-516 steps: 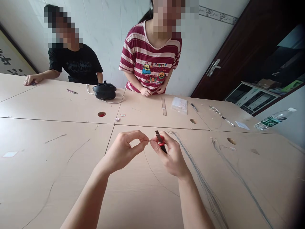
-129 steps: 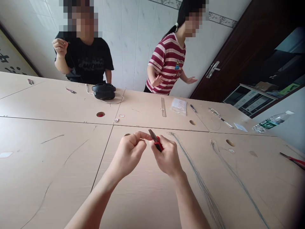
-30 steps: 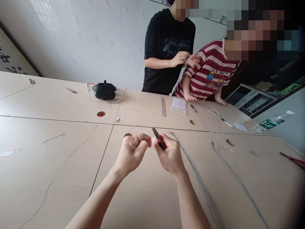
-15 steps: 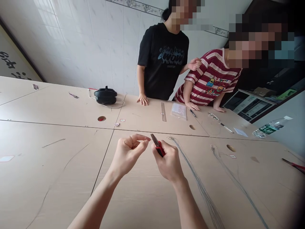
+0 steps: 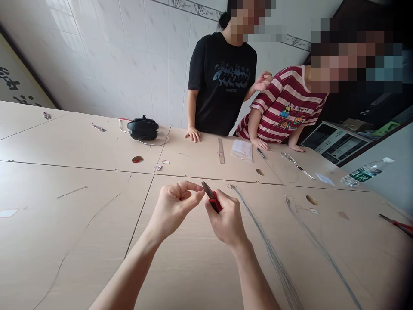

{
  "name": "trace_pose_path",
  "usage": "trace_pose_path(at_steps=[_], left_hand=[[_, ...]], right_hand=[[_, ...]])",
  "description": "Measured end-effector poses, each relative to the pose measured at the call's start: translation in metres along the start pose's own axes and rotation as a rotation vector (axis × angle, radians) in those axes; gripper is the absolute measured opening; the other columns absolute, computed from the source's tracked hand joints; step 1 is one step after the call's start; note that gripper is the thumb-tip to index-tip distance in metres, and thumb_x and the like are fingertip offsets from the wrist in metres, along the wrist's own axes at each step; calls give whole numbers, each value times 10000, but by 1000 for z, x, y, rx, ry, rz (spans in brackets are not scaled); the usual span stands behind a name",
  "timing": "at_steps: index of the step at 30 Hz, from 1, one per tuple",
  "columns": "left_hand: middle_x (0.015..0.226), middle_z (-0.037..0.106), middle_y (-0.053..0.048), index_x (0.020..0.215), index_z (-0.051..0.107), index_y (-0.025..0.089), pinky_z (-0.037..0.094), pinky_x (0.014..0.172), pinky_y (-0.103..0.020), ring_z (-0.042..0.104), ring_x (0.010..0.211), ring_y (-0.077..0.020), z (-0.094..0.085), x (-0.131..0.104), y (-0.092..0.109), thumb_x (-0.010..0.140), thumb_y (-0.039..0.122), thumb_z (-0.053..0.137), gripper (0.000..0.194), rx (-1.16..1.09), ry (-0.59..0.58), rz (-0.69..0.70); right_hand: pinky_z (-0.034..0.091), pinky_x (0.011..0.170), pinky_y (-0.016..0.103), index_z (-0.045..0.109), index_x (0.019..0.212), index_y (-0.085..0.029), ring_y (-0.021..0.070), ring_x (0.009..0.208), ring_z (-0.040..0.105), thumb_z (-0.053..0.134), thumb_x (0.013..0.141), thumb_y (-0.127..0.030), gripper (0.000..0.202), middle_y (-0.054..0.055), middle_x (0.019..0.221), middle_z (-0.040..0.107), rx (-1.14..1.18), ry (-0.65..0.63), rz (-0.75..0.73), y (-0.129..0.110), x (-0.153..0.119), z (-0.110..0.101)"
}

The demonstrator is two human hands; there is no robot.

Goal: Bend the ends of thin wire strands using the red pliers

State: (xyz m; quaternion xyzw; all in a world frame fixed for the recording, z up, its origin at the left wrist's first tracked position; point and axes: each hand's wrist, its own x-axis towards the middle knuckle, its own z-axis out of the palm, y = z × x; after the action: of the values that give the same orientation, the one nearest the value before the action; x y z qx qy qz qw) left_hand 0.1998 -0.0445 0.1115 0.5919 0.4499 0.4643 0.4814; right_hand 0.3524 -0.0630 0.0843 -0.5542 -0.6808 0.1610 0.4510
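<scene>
My left hand is pinched, thumb against index finger, over the middle of the table; whatever lies between the fingertips is too small to make out. My right hand is closed round the red and black handles of small pliers. The dark jaws point up and to the left, right beside my left fingertips. To the right of my right hand lies a bundle of thin grey-blue wires, running toward the near edge. Further right is a second, thinner bundle.
Two people stand across the table, hands near its far edge. On the table are a black headset, a ruler, a plastic bag, a pen, a bottle, red-handled scissors and loose wires.
The pliers have moved slightly left, and their jaws now touch or overlap my left fingertips. My left hand has barely moved.
</scene>
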Motion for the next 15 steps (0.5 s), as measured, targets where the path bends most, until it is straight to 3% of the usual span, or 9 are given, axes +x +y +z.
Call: trace_pose_path(at_steps=[9,15], left_hand=[[523,586,5,751,720,172,255,409,-231,431,455,-92,1,1,0,807,401,669,242,8,3,12],[533,573,8,773,715,165,237,409,-229,417,453,-90,-3,3,-2,804,399,669,240,7,22,10]], right_hand=[[268,500,258,363,654,-236,129,516,295,526,845,-199,253,-56,576,354,-14,-4,-12,0,0,1],[430,658,283,567,820,-206,167,677,507,533,883,-217,73,8,715,563,28,-25,-64,-7,2,-2]])
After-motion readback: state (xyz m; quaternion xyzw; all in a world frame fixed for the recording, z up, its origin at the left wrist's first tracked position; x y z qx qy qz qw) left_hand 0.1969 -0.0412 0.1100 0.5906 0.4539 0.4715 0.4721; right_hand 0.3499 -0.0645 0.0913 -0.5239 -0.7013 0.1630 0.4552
